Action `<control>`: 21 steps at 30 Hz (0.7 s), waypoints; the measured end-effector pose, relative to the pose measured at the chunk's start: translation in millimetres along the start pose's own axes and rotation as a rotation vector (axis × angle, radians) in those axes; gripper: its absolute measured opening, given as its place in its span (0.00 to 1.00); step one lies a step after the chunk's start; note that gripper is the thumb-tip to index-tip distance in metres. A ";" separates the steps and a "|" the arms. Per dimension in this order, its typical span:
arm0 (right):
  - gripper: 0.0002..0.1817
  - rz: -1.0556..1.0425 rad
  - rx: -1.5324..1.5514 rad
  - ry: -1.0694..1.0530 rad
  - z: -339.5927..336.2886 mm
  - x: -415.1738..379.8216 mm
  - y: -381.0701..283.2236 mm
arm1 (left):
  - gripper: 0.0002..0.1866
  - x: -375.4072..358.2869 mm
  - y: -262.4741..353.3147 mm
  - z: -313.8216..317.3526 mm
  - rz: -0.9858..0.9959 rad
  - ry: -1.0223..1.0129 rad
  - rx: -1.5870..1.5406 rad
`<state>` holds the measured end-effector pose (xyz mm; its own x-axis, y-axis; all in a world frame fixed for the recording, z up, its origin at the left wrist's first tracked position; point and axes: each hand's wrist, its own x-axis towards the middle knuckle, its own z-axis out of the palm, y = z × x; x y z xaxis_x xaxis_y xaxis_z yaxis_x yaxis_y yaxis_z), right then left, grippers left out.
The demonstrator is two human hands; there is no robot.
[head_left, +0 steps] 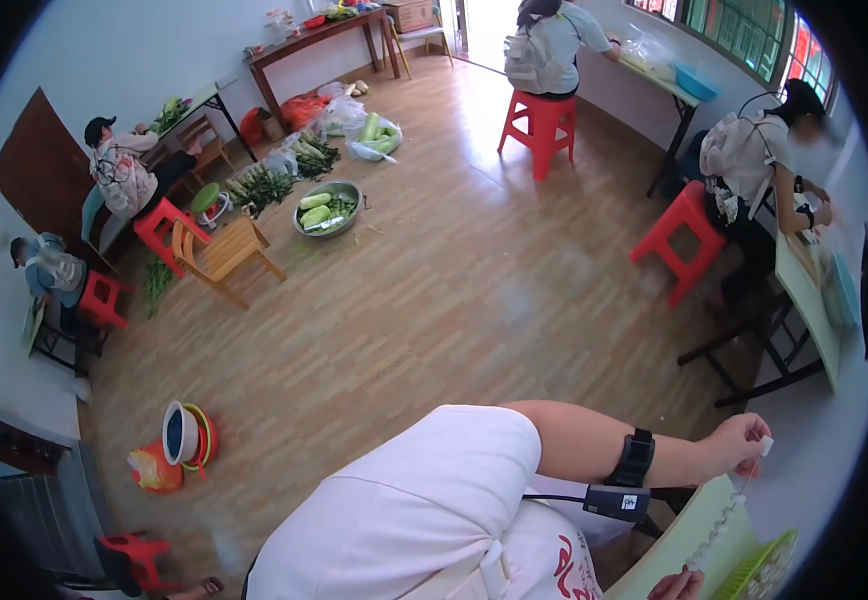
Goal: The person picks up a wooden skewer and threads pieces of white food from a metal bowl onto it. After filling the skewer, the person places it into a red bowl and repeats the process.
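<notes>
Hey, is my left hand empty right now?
No, your left hand is pinching a small white piece above the pale green table.

white piece (pixel 766 446): small, blocky, pinched, at 4 o'clock of the view | pale strand (pixel 723 523): thin, knobbly with whitish bits, stretched slantwise from near the piece toward 7 o'clock

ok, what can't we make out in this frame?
All in the head view:
Right hand: mostly cut off by the bottom edge; grip unclear.
Green basket: cut off by the bottom edge; full contents unseen.
Strand: too small to count its pieces or tell its material.
White piece in left hand: too small to identify.
</notes>
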<state>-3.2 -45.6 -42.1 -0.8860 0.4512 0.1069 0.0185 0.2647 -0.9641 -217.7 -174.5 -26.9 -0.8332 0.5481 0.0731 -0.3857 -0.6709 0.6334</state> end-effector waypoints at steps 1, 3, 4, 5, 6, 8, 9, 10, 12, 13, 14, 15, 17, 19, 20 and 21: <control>0.07 0.010 0.012 0.023 0.2 -1.3 2.0 | 0.08 -1.4 -1.3 3.0 -0.004 -0.002 -0.001; 0.08 0.021 0.027 0.049 -1.4 -3.2 4.0 | 0.08 -2.6 -3.7 7.5 -0.019 -0.038 -0.036; 0.07 0.028 0.015 0.058 -3.3 -3.9 4.8 | 0.08 -2.2 -4.3 9.5 -0.023 -0.041 -0.034; 0.07 0.035 0.005 0.067 -4.6 -4.8 5.8 | 0.08 -1.6 -4.5 11.0 -0.016 -0.028 -0.025; 0.07 0.036 0.006 0.071 -6.2 -6.1 6.5 | 0.08 -0.7 -5.4 12.7 -0.009 -0.016 -0.017; 0.07 0.018 -0.043 0.095 -8.9 -9.5 7.7 | 0.07 2.9 -11.6 16.2 0.013 -0.039 0.032; 0.07 0.021 -0.044 0.103 -10.2 -11.7 8.1 | 0.07 4.6 -15.4 18.1 0.037 -0.062 0.079; 0.07 -0.004 -0.049 0.127 -11.7 -14.7 8.4 | 0.07 6.4 -19.0 18.2 0.027 -0.071 0.077; 0.07 -0.019 -0.075 0.201 -16.9 -19.6 2.8 | 0.06 15.3 -32.8 20.3 0.111 -0.070 0.010; 0.08 -0.014 -0.095 0.226 -15.0 -20.1 -0.9 | 0.08 19.7 -40.1 19.2 0.113 -0.046 0.040; 0.08 -0.008 -0.116 0.274 -16.9 -25.8 3.0 | 0.09 19.5 -41.5 17.3 0.086 -0.076 0.110; 0.07 0.029 -0.130 0.331 -52.6 -26.4 53.0 | 0.09 25.7 -58.5 14.7 0.078 -0.129 0.089; 0.05 -0.008 -0.105 0.592 -21.4 -40.8 30.7 | 0.10 25.1 -72.0 22.4 0.003 -0.288 0.117; 0.03 -0.021 -0.076 0.747 -31.5 -58.3 16.8 | 0.11 21.9 -97.2 52.6 -0.157 -0.403 0.155; 0.02 0.017 -0.073 0.843 -35.4 -65.0 9.7 | 0.11 22.3 -106.9 66.2 -0.256 -0.461 0.188; 0.02 0.004 -0.114 0.915 -37.7 -74.0 3.5 | 0.10 23.0 -123.2 76.8 -0.334 -0.539 0.159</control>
<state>80.0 -45.9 -44.3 -0.1749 0.9375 0.3007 0.1098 0.3221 -0.9403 -158.9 -40.8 -44.0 -0.3476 0.9156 0.2023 -0.4915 -0.3616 0.7922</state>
